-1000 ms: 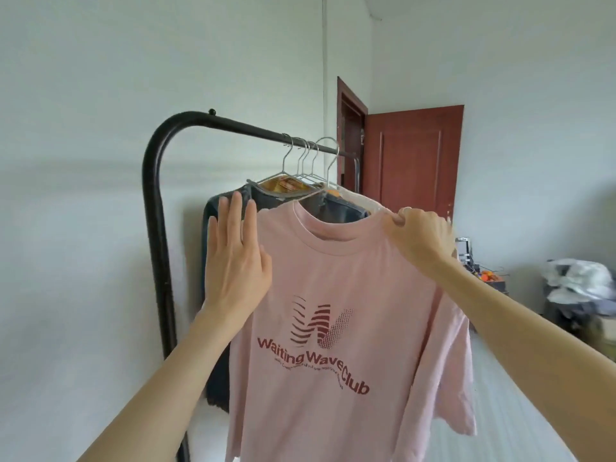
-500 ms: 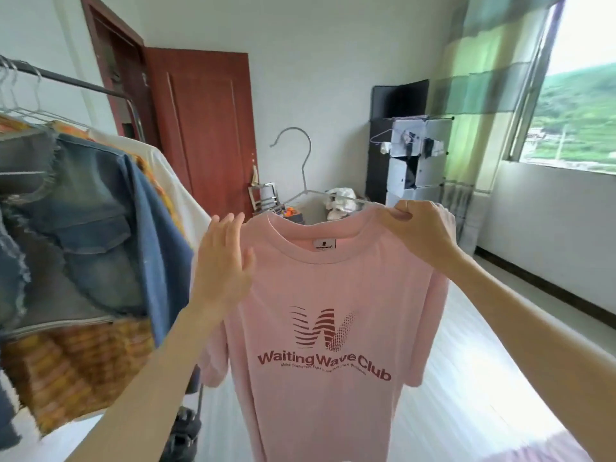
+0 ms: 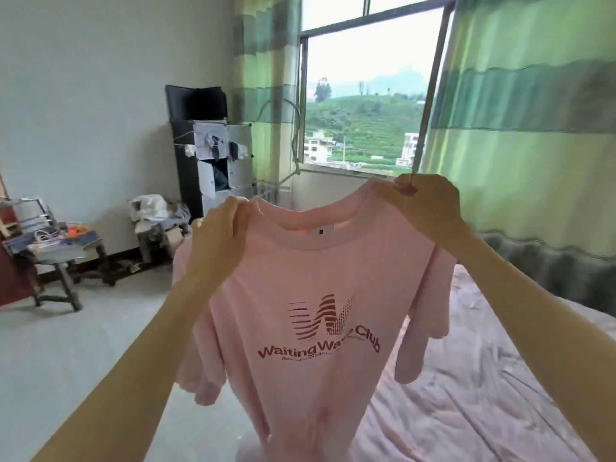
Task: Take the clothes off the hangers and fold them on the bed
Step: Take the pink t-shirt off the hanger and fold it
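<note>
A pink T-shirt (image 3: 320,295) with dark red "Waiting Wave Club" print hangs in front of me on a thin metal hanger (image 3: 295,141), whose hook rises above the collar. My left hand (image 3: 218,235) grips the shirt's left shoulder. My right hand (image 3: 425,208) pinches the right shoulder, higher up. The shirt's lower part hangs over the near edge of the bed (image 3: 500,378), which has a pink crumpled sheet and lies to the right.
A black and white cube shelf (image 3: 213,151) stands against the far wall. Left of it are a small cluttered table (image 3: 60,248) and a pile of bags (image 3: 156,215). A window (image 3: 363,105) with green curtains (image 3: 526,128) is behind the bed.
I have turned right, away from the clothes rack, carrying the shirt on its hanger toward the bed. My left hand went from lying flat on the shoulder to gripping it.
</note>
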Available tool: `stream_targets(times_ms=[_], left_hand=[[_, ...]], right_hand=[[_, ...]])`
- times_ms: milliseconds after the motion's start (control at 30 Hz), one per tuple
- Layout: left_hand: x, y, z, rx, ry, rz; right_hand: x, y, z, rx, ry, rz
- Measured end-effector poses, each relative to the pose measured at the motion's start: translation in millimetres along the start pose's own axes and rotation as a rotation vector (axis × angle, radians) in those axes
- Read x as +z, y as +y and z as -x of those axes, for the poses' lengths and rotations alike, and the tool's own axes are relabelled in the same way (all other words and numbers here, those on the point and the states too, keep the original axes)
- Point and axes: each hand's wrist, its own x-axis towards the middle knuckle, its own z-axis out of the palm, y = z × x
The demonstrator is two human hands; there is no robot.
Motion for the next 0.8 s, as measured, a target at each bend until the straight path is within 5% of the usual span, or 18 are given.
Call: stream_targets(times_ms=[367,800], left_hand=[[176.1,183.4,-24.2,0.215,-0.178,0.358],[386.4,240.3,5.2,0.399,-0.415,0.539]], right_hand=[[-166.6,171.9,28.6,0.253,0.162,0.28],[-159.8,335.7,79.3,0.625,0.117,0.051]])
